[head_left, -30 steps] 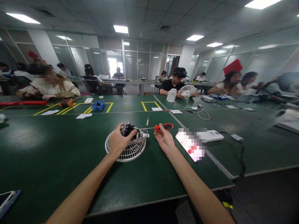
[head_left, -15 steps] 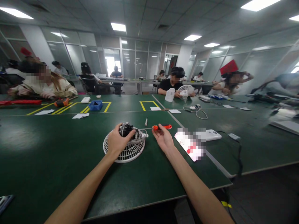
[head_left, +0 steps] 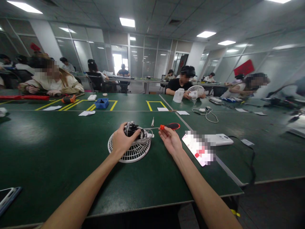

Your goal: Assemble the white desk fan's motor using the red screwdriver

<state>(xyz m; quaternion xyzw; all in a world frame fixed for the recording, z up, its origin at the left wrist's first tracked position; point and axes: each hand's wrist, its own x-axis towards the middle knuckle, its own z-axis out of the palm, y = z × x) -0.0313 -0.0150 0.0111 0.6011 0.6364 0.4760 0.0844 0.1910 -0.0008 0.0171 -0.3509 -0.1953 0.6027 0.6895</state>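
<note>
My left hand (head_left: 122, 140) is wrapped round a black fan motor (head_left: 132, 129) that sits over a round white fan grille (head_left: 133, 154) on the table. White wires are bunched at the motor's right side. Between thumb and fingers, my right hand (head_left: 170, 139) holds a screwdriver (head_left: 173, 126) with a red and black handle. Its shaft points left, towards the motor; whether the tip touches it I cannot make out. Just beyond the shaft stands a small pointed white piece (head_left: 152, 122).
Right of my hand lies a lit phone (head_left: 194, 144), beside a white device (head_left: 220, 139) with a black cable. Further off are a blue bin (head_left: 101, 103), paper slips and a coiled white cable (head_left: 209, 115). Another phone (head_left: 9, 197) lies near left. Co-workers sit across the table.
The whole view has shifted slightly, so things appear further right. My hands keep their holds on the motor and the screwdriver. The screwdriver handle has turned a little in my right fingers.
</note>
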